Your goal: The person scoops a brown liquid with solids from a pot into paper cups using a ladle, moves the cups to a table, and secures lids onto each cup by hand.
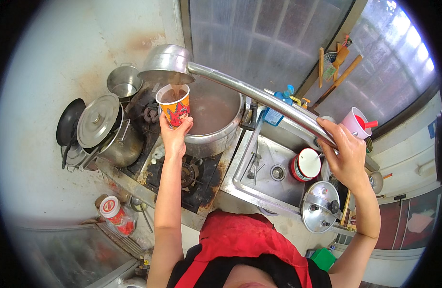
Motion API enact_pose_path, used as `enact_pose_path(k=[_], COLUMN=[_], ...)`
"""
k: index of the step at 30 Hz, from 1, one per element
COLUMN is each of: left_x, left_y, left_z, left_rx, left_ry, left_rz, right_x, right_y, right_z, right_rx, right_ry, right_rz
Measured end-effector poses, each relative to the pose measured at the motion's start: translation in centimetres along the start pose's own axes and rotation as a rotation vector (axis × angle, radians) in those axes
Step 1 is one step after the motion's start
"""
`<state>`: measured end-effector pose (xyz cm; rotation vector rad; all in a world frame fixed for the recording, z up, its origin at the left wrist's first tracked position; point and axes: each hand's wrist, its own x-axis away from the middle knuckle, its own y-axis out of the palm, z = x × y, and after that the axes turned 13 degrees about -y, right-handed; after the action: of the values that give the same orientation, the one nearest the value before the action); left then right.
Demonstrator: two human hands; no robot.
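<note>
My left hand (175,137) is closed around an orange and red paper cup (176,111), held upright above the near left rim of a big pot (216,139). Brown liquid runs from a large metal ladle (169,60) into the cup, whose inside shows brown liquid near the rim. My right hand (345,151) grips the ladle's long handle (264,98) close to its far right end, and the ladle's bowl is tilted over the cup. Inside the big pot lies steaming brown liquid (214,113).
Left of the big pot stand a lidded pot (120,149), a black pan (70,120) and a small pot (124,79) by the stove (202,192). To the right, a steel sink (264,144) holds utensils and a red pot (300,165). A round metal lid (321,206) leans at its front edge.
</note>
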<state>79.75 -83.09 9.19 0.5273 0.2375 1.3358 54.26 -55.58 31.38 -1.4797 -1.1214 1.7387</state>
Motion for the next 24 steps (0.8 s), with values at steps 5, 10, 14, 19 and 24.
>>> enact_pose_path(k=[5,10,14,19,24], left_x=[0.5,2.7,4.4,6.2,7.4], left_y=[-0.8,-2.8,-4.7,-6.7,-8.2], left_z=[0.3,0.8,0.5,0.0,0.0], left_rx=[-0.008,-0.017,-0.058,-0.051,-0.049], left_ry=[0.014,0.049,0.05,0.035,0.038], left_rz=[0.019,0.036,0.089,0.09,0.086], right_x=[-1.8,-4.5,-7.4,-9.5,-10.3], right_y=[1.2,7.6,16.4,24.0,24.4], right_z=[1.2,3.0,1.9,1.3,1.9], right_rx=[-0.465,-0.202,0.249,0.201,-0.015], right_ry=[0.219,0.134,0.029,-0.064,0.112], right_rz=[-0.025,-0.166,-0.549,-0.543,-0.611])
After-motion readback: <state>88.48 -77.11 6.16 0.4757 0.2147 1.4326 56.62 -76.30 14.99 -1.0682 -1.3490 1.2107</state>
